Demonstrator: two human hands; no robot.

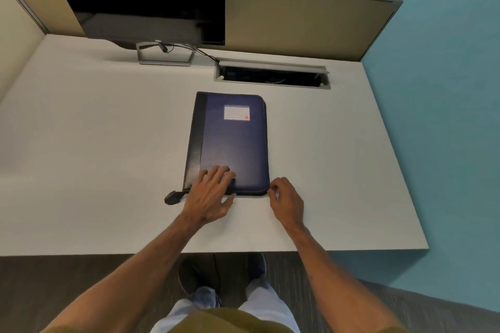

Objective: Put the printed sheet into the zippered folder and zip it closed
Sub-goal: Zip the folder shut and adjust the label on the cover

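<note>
left hand fingers spread flat on folder; right hand fingers pinching corner zipper pull

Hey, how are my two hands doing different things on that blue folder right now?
The left hand lies flat, fingers spread, on the near part of the zippered folder; the right hand is curled at the folder's near right corner. The left hand presses down on the cover, while the right hand pinches something small at the zipper edge, likely the pull. Both are bare and at the folder's near end on the desk.
</note>
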